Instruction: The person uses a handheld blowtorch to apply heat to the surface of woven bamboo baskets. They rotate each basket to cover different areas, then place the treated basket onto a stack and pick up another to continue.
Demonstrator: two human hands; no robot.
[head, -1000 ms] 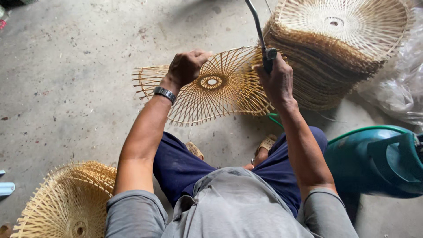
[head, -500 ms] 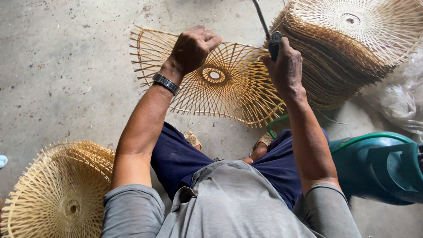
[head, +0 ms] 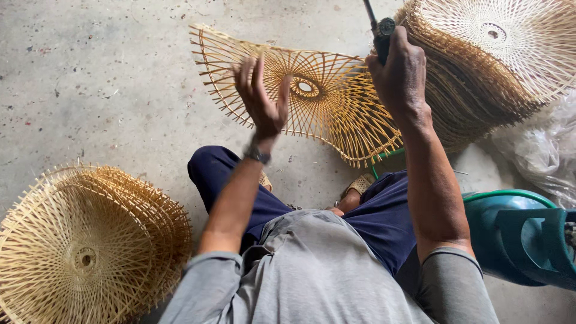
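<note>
1. Frame of woven bamboo [head: 336, 102], round and open-lattice, with radial spokes around a small ring hub; lies tilted over the concrete floor [head: 108, 78] in front of the seated person's knees, its right edge beside the right hand.
2. Left hand [head: 261, 99]: fingers spread apart, palm raised in front of the frame's left half, gripping nothing; contact with the spokes cannot be told. Wristwatch [head: 257, 155] on the wrist.
3. Right hand [head: 401, 72]: clamped around the dark handle of a tool [head: 383, 33] with a thin shaft running up out of view.
4. Stack of finished woven frames [head: 480, 66], upper right, just behind the right hand.
5. Second stack of woven frames [head: 90, 246], lower left, well apart from both hands.
6. Green plastic container [head: 510, 240], right of the person's leg.
7. Clear plastic bag [head: 540, 150], at the right edge.
</note>
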